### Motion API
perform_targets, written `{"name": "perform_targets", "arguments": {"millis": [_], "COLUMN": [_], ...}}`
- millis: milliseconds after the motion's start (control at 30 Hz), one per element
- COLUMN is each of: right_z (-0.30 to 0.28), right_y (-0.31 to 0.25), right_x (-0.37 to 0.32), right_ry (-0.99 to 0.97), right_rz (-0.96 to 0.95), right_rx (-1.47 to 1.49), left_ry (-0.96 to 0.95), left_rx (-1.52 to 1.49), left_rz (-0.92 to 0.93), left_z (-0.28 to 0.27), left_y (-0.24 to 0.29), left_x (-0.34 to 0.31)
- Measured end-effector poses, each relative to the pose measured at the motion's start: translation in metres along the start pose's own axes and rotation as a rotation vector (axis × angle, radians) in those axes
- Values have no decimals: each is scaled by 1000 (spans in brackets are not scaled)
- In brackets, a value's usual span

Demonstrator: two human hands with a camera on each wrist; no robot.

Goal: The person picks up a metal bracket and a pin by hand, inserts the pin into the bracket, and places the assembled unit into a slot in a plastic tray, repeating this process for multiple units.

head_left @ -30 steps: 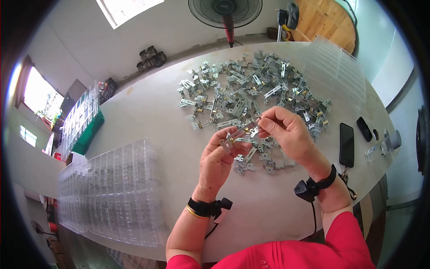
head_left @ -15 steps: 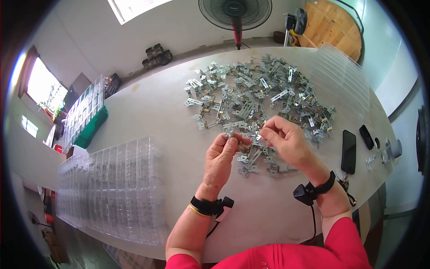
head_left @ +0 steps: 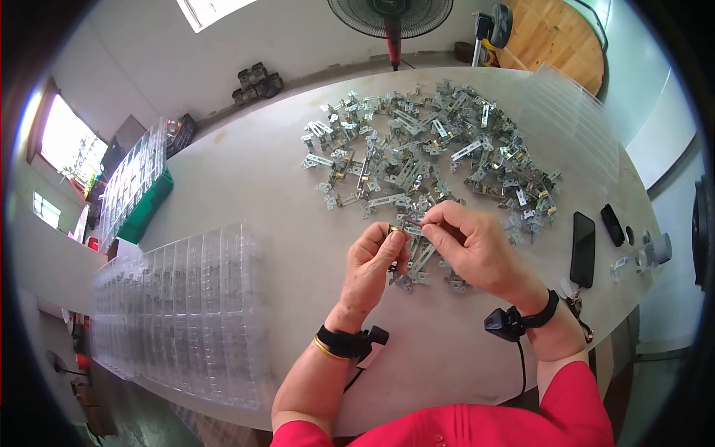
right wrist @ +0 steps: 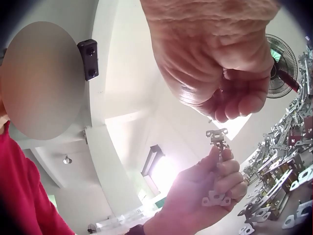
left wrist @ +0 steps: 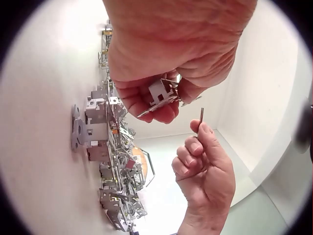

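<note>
My left hand (head_left: 391, 237) pinches a small folded metal bracket (head_left: 395, 230) just above the white table (head_left: 253, 179). In the left wrist view the bracket (left wrist: 160, 95) sits between that hand's thumb and curled fingers. My right hand (head_left: 432, 227) pinches a thin metal pin (left wrist: 201, 114) upright between thumb and forefinger, a little apart from the bracket. From the right wrist view, the bracket (right wrist: 217, 139) stands up out of the left hand (right wrist: 215, 183), below the right hand's curled fingers (right wrist: 234, 105). Both hands hover at the near edge of a big pile of metal parts (head_left: 424, 149).
Clear plastic compartment trays (head_left: 186, 313) lie at the front left, and more trays (head_left: 573, 112) are stacked at the back right. A green box with trays (head_left: 141, 201) stands at the far left. A black phone (head_left: 582, 238) and small items lie at the right edge.
A second ago both hands held a longer part raised. The right hand then drew away towards the pile and now returns close to the left hand, which has lowered and turned its bracket.
</note>
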State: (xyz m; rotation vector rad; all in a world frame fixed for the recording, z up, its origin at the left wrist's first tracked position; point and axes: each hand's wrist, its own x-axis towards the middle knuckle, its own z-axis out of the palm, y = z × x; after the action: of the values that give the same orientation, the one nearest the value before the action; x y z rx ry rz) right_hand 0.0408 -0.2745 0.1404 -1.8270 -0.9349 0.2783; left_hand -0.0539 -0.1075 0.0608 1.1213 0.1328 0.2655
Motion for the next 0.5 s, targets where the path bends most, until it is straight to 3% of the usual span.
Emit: {"name": "perform_targets", "arguments": {"millis": [367,500], "right_z": [1,2], "right_y": [2,1], "right_x": [-5,-8], "right_ry": [23,5], "right_rz": [-70,-12], "right_rx": [-66,-23], "left_ry": [37,34], "left_rx": [113,139], "left_rz": [-17,26], "left_z": [4,5], "left_y": [1,1], "left_x": [-2,-2]}}
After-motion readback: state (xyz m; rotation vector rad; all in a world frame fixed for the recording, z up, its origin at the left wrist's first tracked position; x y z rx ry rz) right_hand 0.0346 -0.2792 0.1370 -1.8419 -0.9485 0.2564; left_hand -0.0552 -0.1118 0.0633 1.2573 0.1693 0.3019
